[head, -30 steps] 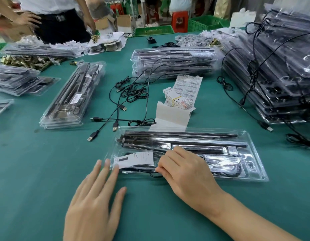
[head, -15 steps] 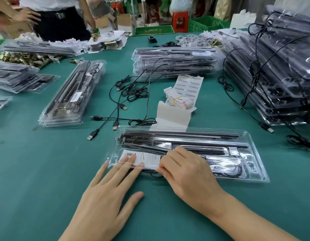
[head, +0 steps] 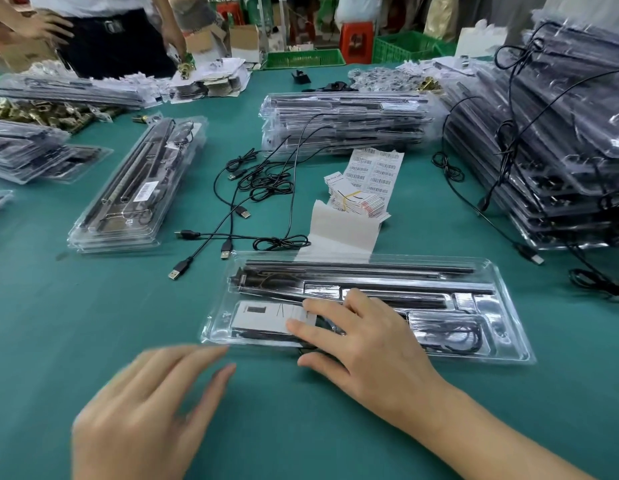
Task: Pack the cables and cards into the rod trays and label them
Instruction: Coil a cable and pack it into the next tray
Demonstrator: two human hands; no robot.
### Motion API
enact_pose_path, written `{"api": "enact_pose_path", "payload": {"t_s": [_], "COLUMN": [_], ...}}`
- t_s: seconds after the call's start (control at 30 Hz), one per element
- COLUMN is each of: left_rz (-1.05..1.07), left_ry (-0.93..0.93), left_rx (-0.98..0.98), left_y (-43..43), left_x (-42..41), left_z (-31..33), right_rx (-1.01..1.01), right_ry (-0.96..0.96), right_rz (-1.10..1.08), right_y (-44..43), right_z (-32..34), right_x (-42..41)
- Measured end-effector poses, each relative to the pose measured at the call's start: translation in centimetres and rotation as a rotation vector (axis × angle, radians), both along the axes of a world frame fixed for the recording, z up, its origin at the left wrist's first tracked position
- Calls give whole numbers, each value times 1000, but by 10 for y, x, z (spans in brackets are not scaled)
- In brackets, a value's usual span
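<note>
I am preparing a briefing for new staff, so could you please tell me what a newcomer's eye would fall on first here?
The clear rod tray lies nearest, with the right hand pressing flat on it at a white card's edge. Next comes the tall stack of packed trays at right, draped in black cables, then loose USB cables mid-table.

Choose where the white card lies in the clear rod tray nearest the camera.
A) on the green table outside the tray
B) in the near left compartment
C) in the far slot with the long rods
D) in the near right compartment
B: the white card lies flat in the near left compartment of the clear rod tray, with the right hand resting fingers at its right end.
</note>
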State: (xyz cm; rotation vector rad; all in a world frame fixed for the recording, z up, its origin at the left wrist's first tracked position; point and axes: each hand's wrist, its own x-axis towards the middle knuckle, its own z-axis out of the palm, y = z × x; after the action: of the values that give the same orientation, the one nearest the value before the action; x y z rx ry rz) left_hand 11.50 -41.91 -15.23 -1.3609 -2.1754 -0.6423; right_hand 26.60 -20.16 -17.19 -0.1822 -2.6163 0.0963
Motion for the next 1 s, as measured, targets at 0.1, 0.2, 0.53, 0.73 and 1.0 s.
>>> {"api": "enact_pose_path", "payload": {"t_s": [0.1, 0.2, 0.53, 0.73, 1.0], "left_rz": [-120, -224, -236, -244, -247], "left_ry": [1, -83, -267, -287, -254], "left_rx": [-136, -211, -57, -32, -17], "left_y": [19, 37, 43, 43, 43], "left_x": [-14, -13, -14, -14, -12], "left_z": [3, 1, -7, -8, -8], "right_rx": [42, 63, 1, 38, 71], "right_ry": [43, 66, -113, -152, -139], "right_rz": [10, 7, 142, 192, 202], "right_y": [0, 0, 14, 21, 20], "right_z": [-3, -3, 16, 23, 24], "right_x": [-2, -4, 10, 7, 3]}}
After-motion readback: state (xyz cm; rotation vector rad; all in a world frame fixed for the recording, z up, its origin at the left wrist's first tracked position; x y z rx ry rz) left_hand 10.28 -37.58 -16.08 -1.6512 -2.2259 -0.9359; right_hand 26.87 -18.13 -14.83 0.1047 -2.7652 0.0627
